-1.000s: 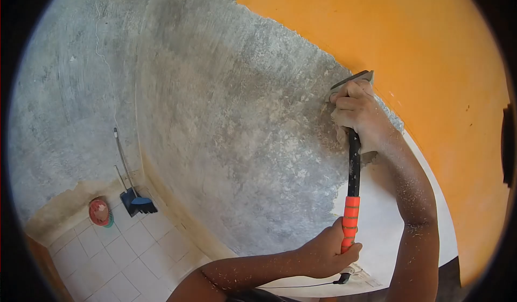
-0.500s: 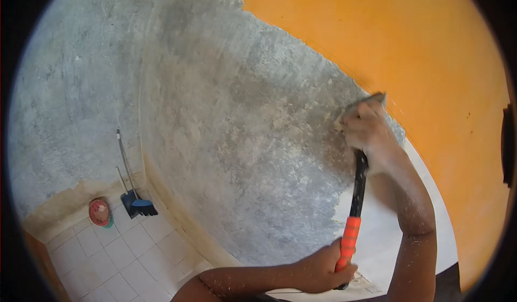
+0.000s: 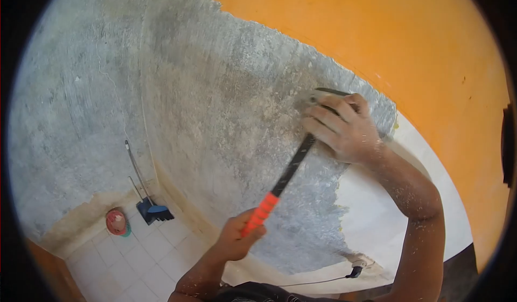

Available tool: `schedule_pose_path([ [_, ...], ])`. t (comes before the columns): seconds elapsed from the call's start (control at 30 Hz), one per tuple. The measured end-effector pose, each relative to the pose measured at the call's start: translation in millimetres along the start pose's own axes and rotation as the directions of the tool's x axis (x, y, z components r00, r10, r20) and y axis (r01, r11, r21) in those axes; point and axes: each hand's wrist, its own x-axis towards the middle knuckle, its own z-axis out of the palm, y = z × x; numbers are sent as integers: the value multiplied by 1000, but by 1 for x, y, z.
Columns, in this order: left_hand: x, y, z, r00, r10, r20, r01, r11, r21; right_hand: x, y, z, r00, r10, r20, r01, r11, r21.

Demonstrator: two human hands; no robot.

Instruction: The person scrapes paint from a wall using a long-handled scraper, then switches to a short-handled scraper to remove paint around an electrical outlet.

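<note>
A long-handled scraper (image 3: 293,164) with a black shaft and a red-orange grip slants across the wall. My left hand (image 3: 237,236) is closed around the grip at its lower end. Up at the head, my right hand (image 3: 344,129) is wrapped over the tool, its dusty fingers hiding much of the head. The blade lies at the grey, rough wall surface (image 3: 226,102); whether its edge touches is hard to tell. Orange paint (image 3: 377,32) covers the wall above a ragged border, and a white area (image 3: 371,199) lies below my right hand. Pale specks dot both forearms.
In the lower-left corner, a broom (image 3: 158,210) and a dustpan (image 3: 144,207) lean on the wall beside a red basket (image 3: 116,222), on white floor tiles (image 3: 129,264). A black plug (image 3: 354,272) with a cord sits low on the wall.
Both hands have shifted left with the scraper, my left hand farther and upward. The shaft, nearly upright before, now slants more. The view has also shifted, bringing the plug into sight.
</note>
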Motion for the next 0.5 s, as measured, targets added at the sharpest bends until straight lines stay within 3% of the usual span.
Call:
schedule_pose_path([
  [0.07,-17,-6,-20,999,-34,-31,35,999,37,-3,-11,15,988,-103,-119,101,995,-22],
  [0.13,-33,-12,-31,992,-9,-128,32,983,183,-3,-20,22,987,-94,-130,97,995,17],
  [0.27,-42,-17,-42,966,-25,-258,83,973,215,-2,-35,44,981,-135,-139,152,981,120],
  [0.33,-36,-10,-49,949,46,-312,76,927,367,3,-40,56,984,-126,-125,141,983,121],
  [0.5,4,-9,-76,938,74,-338,93,887,453,12,-46,69,992,-51,-115,65,990,121],
])
